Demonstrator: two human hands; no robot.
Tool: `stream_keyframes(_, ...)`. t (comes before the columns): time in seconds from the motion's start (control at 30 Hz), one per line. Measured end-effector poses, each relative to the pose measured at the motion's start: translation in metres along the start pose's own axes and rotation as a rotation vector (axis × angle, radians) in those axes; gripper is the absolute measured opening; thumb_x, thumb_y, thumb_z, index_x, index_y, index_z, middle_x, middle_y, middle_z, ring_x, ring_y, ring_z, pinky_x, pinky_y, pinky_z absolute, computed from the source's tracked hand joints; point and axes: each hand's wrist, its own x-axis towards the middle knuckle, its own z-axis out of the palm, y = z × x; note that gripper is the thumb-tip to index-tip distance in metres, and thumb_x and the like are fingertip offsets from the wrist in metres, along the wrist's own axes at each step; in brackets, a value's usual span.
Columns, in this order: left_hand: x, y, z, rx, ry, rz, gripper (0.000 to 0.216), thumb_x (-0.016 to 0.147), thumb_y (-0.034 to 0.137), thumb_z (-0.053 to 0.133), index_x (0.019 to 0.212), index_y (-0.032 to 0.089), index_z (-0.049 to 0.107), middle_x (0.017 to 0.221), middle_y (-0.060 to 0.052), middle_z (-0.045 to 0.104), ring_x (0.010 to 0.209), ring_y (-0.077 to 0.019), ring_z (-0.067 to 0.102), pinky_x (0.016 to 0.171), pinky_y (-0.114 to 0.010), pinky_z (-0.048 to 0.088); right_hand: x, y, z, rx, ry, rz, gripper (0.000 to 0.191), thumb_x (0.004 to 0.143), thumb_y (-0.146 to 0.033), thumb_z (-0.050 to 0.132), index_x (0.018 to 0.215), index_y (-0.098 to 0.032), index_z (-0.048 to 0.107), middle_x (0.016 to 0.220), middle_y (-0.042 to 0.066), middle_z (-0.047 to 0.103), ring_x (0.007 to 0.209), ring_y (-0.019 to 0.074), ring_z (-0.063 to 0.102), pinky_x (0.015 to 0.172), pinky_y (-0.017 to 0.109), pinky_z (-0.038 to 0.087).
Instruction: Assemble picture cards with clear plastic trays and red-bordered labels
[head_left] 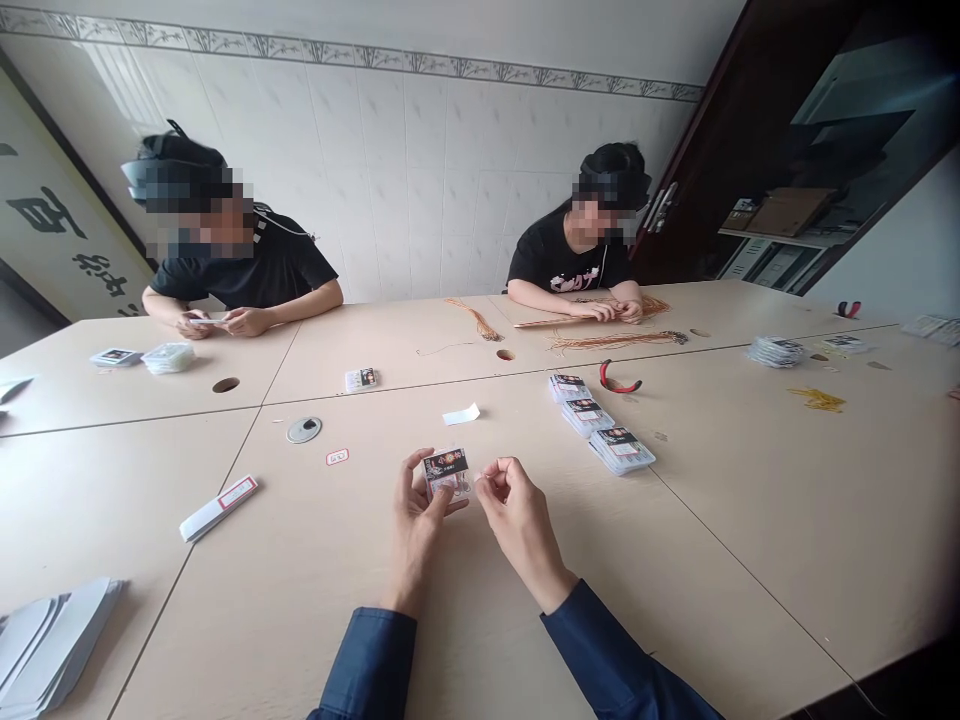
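Left hand (417,510) clamps a small labelled packet (447,472) upright for viewing, while the right hand (516,503), fingertips pinched together, sits just beside it, packet stacks (611,440) lying beyond.

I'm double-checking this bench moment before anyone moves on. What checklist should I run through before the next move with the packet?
1. Left hand grips the small packet by its edges: ok.
2. Packet's printed header faces the camera: ok.
3. Right hand is pinched at the packet's right edge and touching it: cannot tell.
4. Packet stacks lie to the right, apart from both hands: ok.
5. Red-handled pliers lie beyond the stacks, out of the hands' way: ok.
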Motion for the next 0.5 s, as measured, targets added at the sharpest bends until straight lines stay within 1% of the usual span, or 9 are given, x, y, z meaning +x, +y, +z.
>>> stream_keyframes(0.1,0.001,-0.001,0.0,0.016,0.031,0.005,0.056,0.072,0.036,0.075,0.119,0.022,0.045,0.091,-0.006,0.069,0.078,-0.0189,0.069,0.069,-0.035,0.059,-0.001,0.006,-0.004,0.073,-0.03,0.025,0.032,0.089,-0.051,0.049,0.091,-0.02,0.054,0.076,0.006,0.067,0.065,0.0185,0.063,0.063,0.027,0.047)
stream_keyframes(0.17,0.002,-0.001,0.0,0.018,0.042,0.009,0.059,0.071,0.036,0.076,0.119,0.022,0.045,0.089,-0.005,0.069,0.074,-0.0182,0.069,0.067,-0.035,0.059,-0.002,0.01,-0.005,0.108,-0.035,0.049,0.039,0.089,-0.057,0.048,0.093,-0.019,0.055,0.074,0.006,0.066,0.064,0.0186,0.061,0.062,0.027,0.047)
stream_keyframes(0.23,0.002,-0.001,0.001,0.016,0.042,0.009,0.061,0.069,0.033,0.078,0.119,0.022,0.044,0.088,-0.005,0.069,0.074,-0.0173,0.068,0.069,-0.035,0.059,-0.003,0.012,-0.008,0.15,-0.045,0.083,0.043,0.088,-0.061,0.047,0.091,-0.019,0.054,0.066,0.003,0.061,0.058,0.0169,0.056,0.057,0.026,0.045)
stream_keyframes(0.33,0.002,-0.001,0.002,0.005,0.029,0.019,0.065,0.067,0.027,0.079,0.122,0.022,0.043,0.087,-0.004,0.068,0.073,-0.0155,0.067,0.072,-0.035,0.059,-0.009,0.011,-0.016,0.23,-0.093,0.15,0.044,0.087,-0.064,0.047,0.08,-0.021,0.05,0.059,-0.002,0.05,0.052,0.0132,0.047,0.05,0.024,0.039)
stream_keyframes(0.43,0.001,-0.001,0.003,-0.008,0.026,0.034,0.066,0.067,0.021,0.077,0.123,0.022,0.042,0.087,-0.003,0.068,0.072,-0.0142,0.066,0.073,-0.034,0.058,-0.023,0.004,-0.036,0.303,-0.178,0.239,0.047,0.088,-0.065,0.044,0.069,-0.022,0.045,0.058,-0.003,0.047,0.05,0.0113,0.042,0.046,0.022,0.035)
stream_keyframes(0.5,0.001,0.0,0.003,-0.016,0.023,0.021,0.066,0.066,0.018,0.076,0.122,0.023,0.042,0.089,-0.004,0.068,0.073,-0.0148,0.067,0.073,-0.035,0.058,-0.036,0.0,-0.058,0.298,-0.228,0.291,0.051,0.089,-0.066,0.039,0.064,-0.022,0.042,0.056,-0.003,0.045,0.049,0.0113,0.04,0.045,0.022,0.032)
